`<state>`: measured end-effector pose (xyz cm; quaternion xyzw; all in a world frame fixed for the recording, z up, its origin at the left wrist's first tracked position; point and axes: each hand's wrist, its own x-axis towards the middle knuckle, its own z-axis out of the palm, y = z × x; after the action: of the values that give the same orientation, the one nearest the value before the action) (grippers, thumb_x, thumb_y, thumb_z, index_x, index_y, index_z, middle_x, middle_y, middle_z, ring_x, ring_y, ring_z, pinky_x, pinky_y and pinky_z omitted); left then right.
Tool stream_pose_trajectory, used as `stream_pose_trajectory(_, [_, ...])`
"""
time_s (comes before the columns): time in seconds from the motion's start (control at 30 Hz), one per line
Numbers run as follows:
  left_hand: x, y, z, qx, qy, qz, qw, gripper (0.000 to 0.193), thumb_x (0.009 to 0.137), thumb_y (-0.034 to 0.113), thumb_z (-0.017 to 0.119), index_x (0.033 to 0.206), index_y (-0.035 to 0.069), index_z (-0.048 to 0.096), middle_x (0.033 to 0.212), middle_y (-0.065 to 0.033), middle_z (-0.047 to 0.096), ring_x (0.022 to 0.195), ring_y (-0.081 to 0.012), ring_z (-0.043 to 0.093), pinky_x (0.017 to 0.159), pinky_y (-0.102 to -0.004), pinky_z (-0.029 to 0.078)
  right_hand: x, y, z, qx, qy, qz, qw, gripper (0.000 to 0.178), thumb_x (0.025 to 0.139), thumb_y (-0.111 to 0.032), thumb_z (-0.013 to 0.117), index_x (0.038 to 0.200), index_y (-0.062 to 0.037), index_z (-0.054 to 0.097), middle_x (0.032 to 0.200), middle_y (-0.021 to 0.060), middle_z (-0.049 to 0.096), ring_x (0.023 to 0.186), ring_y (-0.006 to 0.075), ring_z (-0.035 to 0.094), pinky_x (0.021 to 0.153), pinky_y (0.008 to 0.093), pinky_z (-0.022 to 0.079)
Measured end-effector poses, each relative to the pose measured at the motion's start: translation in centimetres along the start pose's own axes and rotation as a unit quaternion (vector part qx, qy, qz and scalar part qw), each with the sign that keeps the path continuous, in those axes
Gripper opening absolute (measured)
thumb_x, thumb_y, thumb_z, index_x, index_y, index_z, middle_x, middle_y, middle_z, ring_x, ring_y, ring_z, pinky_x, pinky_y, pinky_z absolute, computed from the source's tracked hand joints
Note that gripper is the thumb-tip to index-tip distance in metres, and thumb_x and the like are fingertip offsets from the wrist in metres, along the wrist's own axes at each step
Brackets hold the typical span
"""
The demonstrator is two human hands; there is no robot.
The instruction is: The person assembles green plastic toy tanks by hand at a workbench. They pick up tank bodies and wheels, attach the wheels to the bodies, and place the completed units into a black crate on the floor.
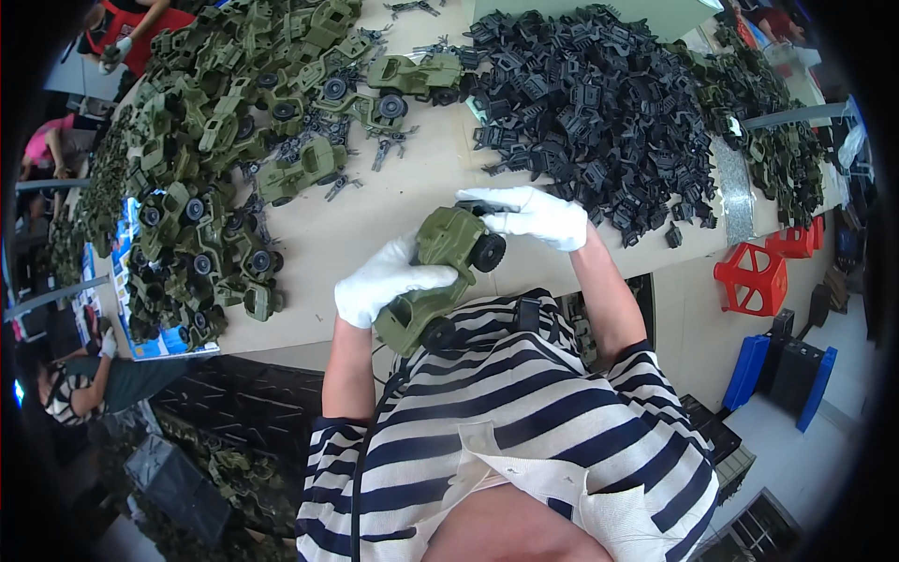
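Observation:
My left hand (379,284), in a white glove, is closed around an olive-green toy jeep (449,234) with black wheels. The jeep is held tilted over the table's near edge, in front of my striped shirt. At the jeep's upper end is my right hand (543,217), also gloved in white. Its fingers close on a small black plastic part (479,207) against that end; the fingers mostly cover the part, so its shape is hidden. Just beyond the right hand lies a big heap of black plastic parts (599,112).
Many green toy jeeps (215,112) are piled on the left of the table (393,187), with small dark grey pieces (389,145) among them. More jeeps (787,159) lie at the far right. Red stools (752,279) stand on the floor. Other people (80,384) work at the left.

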<state>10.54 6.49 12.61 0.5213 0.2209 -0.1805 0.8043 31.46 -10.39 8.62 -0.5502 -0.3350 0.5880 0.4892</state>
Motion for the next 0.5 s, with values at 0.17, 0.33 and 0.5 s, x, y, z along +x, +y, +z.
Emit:
stream_pose_trajectory(0.17, [0.0, -0.1, 1.0, 0.017, 0.037, -0.005, 0.999, 0.060, 0.084, 0.019, 0.077, 0.135, 0.000, 0.052, 0.113, -0.0037, 0.064, 0.095, -0.0091, 0.059, 0.085, -0.0247, 0.048, -0.8, 1.4, 1.0, 0.144, 0.067, -0.028, 0.987, 0.052, 0.096, -0.017, 0.065, 0.143, -0.0010, 0.050, 0.137, 0.0086, 0.060, 0.120, 0.0126, 0.054, 0.103, 0.0253, 0.040])
stream_pose_trajectory(0.33, [0.1, -0.2, 2.5, -0.031, 0.047, 0.041, 0.998, 0.050, 0.085, 0.018, 0.076, 0.127, -0.002, 0.059, 0.108, -0.0048, 0.067, 0.094, -0.0111, 0.061, 0.084, -0.0268, 0.049, -1.4, 2.6, 1.4, 0.245, 0.070, -0.044, 0.966, 0.052, 0.097, -0.013, 0.062, 0.144, 0.0040, 0.047, 0.140, 0.0109, 0.057, 0.122, 0.0133, 0.054, 0.105, 0.0275, 0.040])
stream_pose_trajectory(0.5, [-0.1, -0.4, 2.9, -0.024, 0.058, 0.025, 0.998, 0.049, 0.085, 0.018, 0.077, 0.126, -0.002, 0.060, 0.107, -0.0049, 0.067, 0.094, -0.0114, 0.061, 0.085, -0.0272, 0.050, -1.6, 3.5, 0.9, 0.237, 0.057, -0.056, 0.968, 0.052, 0.095, -0.012, 0.065, 0.142, 0.0056, 0.048, 0.140, 0.0115, 0.057, 0.125, 0.0162, 0.053, 0.107, 0.0297, 0.040])
